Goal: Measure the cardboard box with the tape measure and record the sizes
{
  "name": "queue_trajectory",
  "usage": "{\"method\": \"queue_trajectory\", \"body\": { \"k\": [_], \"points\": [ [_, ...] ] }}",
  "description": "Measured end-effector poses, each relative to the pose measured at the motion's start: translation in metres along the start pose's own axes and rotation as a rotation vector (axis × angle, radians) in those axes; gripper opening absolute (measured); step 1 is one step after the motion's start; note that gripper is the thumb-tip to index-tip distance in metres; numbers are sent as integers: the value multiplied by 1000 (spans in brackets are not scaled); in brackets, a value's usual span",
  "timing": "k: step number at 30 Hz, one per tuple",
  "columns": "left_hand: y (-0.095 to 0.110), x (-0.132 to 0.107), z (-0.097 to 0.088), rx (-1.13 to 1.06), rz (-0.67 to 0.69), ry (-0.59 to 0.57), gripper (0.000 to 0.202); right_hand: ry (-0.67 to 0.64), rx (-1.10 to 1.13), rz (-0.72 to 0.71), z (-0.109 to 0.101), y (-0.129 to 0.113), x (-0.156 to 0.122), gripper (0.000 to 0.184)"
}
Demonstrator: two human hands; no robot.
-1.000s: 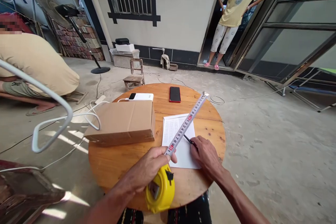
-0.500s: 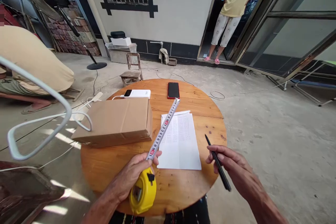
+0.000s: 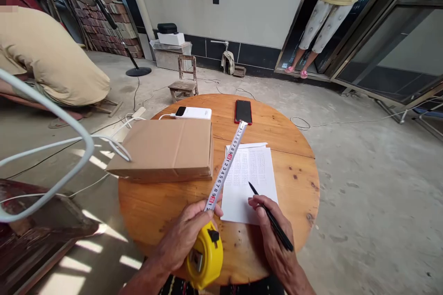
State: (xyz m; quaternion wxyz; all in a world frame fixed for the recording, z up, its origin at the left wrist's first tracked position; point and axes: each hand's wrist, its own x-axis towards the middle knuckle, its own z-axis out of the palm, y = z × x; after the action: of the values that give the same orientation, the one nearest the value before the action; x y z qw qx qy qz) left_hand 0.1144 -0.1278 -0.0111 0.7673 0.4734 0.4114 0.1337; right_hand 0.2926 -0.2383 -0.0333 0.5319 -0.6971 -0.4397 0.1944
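Observation:
My left hand [image 3: 188, 228] grips a yellow tape measure [image 3: 206, 256], thumb and fingers pinching the pulled-out blade near the case. The silver blade slants up and away over the left edge of the paper [image 3: 251, 170], its end by a red-edged phone [image 3: 243, 111]. A black pen [image 3: 277, 228] sits between the fingers of my right hand [image 3: 273, 235], over the lower right of the paper. The pen's tip points up and left above the sheet; whether it touches I cannot tell. Small printed marks cover the paper's upper part.
A cardboard box [image 3: 166, 150] lies on the left of the round wooden table [image 3: 297, 193], with a white power bank [image 3: 193, 113] behind it. A pale cable [image 3: 83, 147] loops at left. Beyond are a small chair [image 3: 185, 80], one person seated left and another in the doorway.
My right hand has moved left with the pen, from beside the paper to over it. My left hand still holds the tape measure. The view has shifted, so the table sits further right.

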Motion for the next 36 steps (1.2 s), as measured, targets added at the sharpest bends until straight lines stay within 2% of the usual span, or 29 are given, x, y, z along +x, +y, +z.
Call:
{"method": "queue_trajectory", "body": {
  "k": [4,8,11,18,21,29,36],
  "points": [
    [1,4,11,-20,14,-37,23,-38,-39,-88,-10,-2,7,25],
    [4,8,20,-29,30,-60,21,-29,-73,-121,-20,-10,23,20],
    [6,10,18,-48,35,-51,19,-13,-57,-81,-20,-13,34,12],
    [14,3,8,-41,76,3,20,-45,104,132,-6,-2,47,22],
    [18,5,9,-62,69,-29,20,-95,139,202,1,2,46,24],
    [9,24,9,-65,30,-41,21,-161,76,178,2,-1,47,22],
    [17,29,3,-108,-35,-122,18,-230,103,136,4,-8,58,20]
  ]
}}
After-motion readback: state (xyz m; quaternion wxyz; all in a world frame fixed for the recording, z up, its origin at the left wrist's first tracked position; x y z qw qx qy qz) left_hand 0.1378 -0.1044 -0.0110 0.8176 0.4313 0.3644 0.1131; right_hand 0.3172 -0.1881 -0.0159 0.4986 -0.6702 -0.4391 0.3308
